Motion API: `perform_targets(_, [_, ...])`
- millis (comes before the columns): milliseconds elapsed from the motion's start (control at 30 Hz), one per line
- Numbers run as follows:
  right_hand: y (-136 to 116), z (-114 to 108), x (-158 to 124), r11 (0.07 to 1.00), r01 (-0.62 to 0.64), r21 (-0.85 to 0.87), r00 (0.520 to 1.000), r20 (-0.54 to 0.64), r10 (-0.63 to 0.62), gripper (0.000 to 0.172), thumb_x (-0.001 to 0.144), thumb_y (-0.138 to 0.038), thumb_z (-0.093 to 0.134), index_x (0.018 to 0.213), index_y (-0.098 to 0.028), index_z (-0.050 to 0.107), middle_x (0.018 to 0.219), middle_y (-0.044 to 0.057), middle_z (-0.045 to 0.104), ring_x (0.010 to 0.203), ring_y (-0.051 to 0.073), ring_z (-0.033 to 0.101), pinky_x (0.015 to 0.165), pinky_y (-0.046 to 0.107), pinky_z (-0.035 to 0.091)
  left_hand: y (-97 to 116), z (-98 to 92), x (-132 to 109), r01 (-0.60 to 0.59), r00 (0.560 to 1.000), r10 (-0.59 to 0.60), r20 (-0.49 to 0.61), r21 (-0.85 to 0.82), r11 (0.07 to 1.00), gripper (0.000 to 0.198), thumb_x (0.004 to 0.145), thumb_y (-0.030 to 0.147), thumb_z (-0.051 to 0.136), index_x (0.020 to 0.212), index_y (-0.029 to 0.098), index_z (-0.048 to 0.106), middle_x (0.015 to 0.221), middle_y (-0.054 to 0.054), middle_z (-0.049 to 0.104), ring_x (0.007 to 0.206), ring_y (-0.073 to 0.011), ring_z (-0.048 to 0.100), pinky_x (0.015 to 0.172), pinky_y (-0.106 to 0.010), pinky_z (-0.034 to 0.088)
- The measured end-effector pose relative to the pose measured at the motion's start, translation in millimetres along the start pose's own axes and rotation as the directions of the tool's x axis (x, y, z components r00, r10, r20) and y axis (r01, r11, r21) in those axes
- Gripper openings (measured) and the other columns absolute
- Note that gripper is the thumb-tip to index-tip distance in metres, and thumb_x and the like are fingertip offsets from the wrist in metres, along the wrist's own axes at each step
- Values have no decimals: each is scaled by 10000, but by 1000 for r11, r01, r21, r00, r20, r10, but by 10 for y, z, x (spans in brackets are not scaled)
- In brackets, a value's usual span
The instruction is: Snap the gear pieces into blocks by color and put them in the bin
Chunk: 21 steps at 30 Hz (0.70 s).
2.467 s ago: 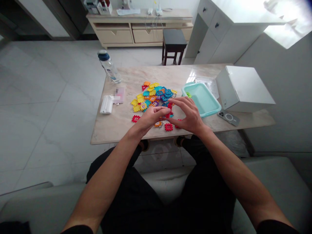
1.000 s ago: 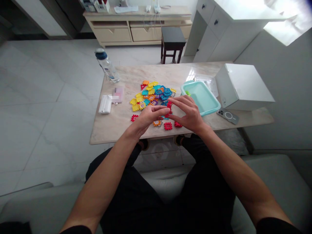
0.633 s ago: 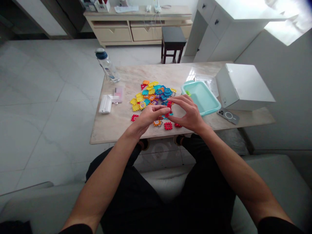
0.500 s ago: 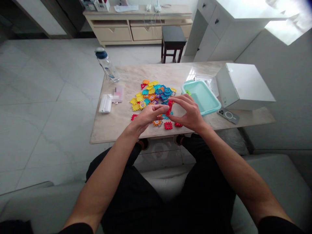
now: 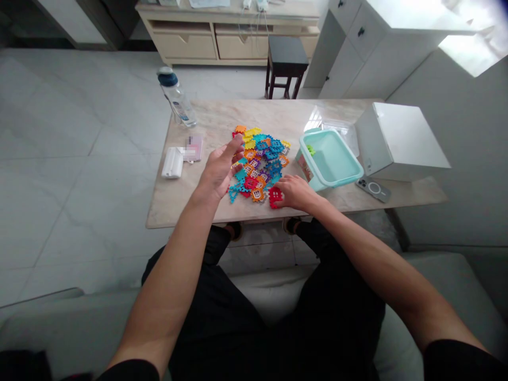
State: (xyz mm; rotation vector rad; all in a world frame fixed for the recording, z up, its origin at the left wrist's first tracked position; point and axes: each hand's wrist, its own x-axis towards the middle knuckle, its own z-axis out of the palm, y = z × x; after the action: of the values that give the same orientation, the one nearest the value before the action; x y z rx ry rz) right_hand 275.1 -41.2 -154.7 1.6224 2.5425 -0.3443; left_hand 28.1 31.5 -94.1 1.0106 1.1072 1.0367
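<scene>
Near the table's front edge, my right hand (image 5: 297, 193) is low over the table, with thumb and fingers around a red interlocking building piece (image 5: 275, 197). My left hand (image 5: 221, 165) is raised at the left side of the pile, its fingers apart and nothing visible in them. It covers part of the pile. The pile of toothed plastic building pieces (image 5: 260, 159) is yellow, orange, blue, purple and red; some pieces have white window grids. A red piece (image 5: 251, 183) and an orange window piece (image 5: 257, 195) lie at its near side.
An aqua plastic tub (image 5: 345, 172) with a green piece (image 5: 310, 150) inside stands right of the pile. Farther right are a white box (image 5: 400, 135) and a phone (image 5: 373, 189). At left are a water bottle (image 5: 178, 100), a white packet (image 5: 172, 163) and a pink card (image 5: 195, 145).
Both hands held a red piece together above the table. They have separated: the left moved left and opened, the right came down to a red piece at the front. The view shifted slightly.
</scene>
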Motion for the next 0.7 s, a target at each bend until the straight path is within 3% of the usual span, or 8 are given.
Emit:
perform_targets(167, [-135, 106, 30, 992, -60, -111, 988, 138, 75, 332, 979, -403, 831, 1191, -148, 808, 1261, 180, 800, 1276, 346, 678, 1017, 398, 492, 15, 3, 7, -8, 1000, 8, -3, -33, 999, 510, 780, 680, 922, 1025, 269, 746, 991, -47, 742, 980, -191, 701, 769, -306, 558])
perform_targets(400, [-72, 327, 35, 987, -63, -148, 984, 154, 86, 372, 991, -453, 807, 1210, -152, 813, 1300, 190, 799, 1320, 359, 655, 1050, 416, 480, 50, -25, -42, -14, 1000, 13, -5, -95, 995, 436, 749, 502, 945, 1048, 257, 743, 1058, -37, 747, 975, -160, 681, 713, -242, 519])
perform_targets(700, [-50, 429, 99, 987, -90, -134, 976, 183, 114, 384, 973, -452, 799, 1220, -159, 820, 1323, 198, 798, 1330, 366, 658, 1061, 409, 478, 84, 10, -88, -5, 1000, 5, -1, -41, 999, 451, 747, 471, 900, 1104, 259, 723, 1054, -49, 758, 992, -178, 690, 711, -232, 528])
